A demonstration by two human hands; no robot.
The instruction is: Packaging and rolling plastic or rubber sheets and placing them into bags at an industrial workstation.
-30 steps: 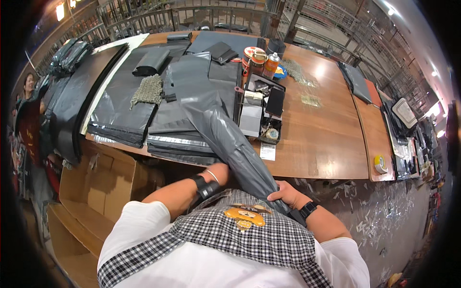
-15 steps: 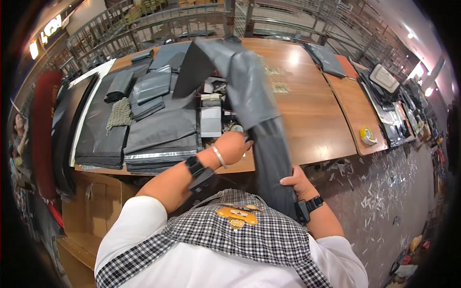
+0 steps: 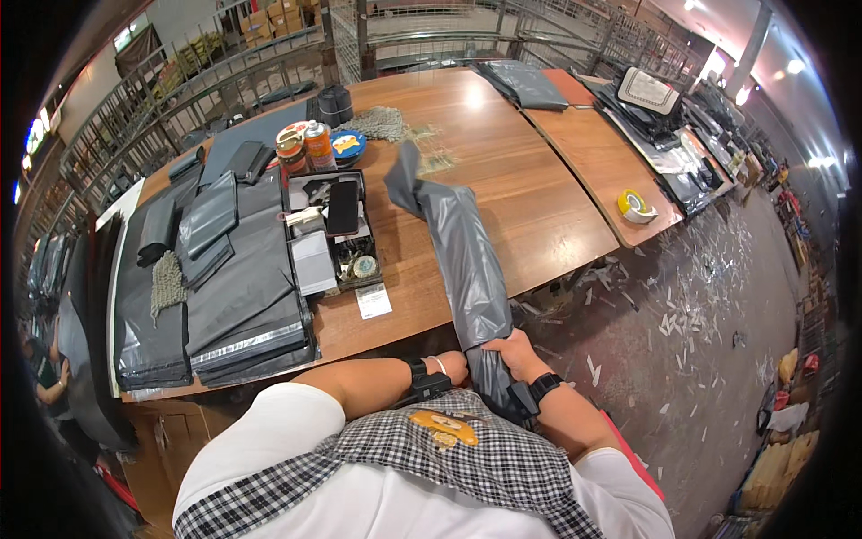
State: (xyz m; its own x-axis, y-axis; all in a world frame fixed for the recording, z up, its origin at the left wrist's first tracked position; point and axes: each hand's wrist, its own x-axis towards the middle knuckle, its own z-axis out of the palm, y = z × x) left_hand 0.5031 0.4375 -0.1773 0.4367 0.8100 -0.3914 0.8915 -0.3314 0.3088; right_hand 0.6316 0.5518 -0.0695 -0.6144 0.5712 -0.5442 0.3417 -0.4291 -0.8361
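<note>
A long, grey plastic mailing bag (image 3: 465, 260) stretches from my waist over the table's front edge, its far end bent up to the left. My right hand (image 3: 514, 352) grips its near part from the right, thumb on top. At the bag's left side, close to the apron, my left hand (image 3: 449, 366) is closed on it; its fingertips are hidden behind the plastic. Left of the bag stands a black tray (image 3: 377, 269) holding a phone (image 3: 342, 208), white cards (image 3: 312, 262) and small items. A white label (image 3: 373, 301) lies by its front.
Stacks of grey bags (image 3: 242, 305) cover the table's left side. Jars, a spray can (image 3: 319, 145) and a blue dish (image 3: 348, 144) stand behind the tray. Yellow tape (image 3: 633, 207) sits on the right table (image 3: 593, 153). Paper scraps (image 3: 682, 319) litter the floor; a cardboard box (image 3: 171, 449) is below left.
The bag has swung down from above the tray, uncovering it, and been drawn toward my body. Both hands have moved nearer the apron, and the view has turned right.
</note>
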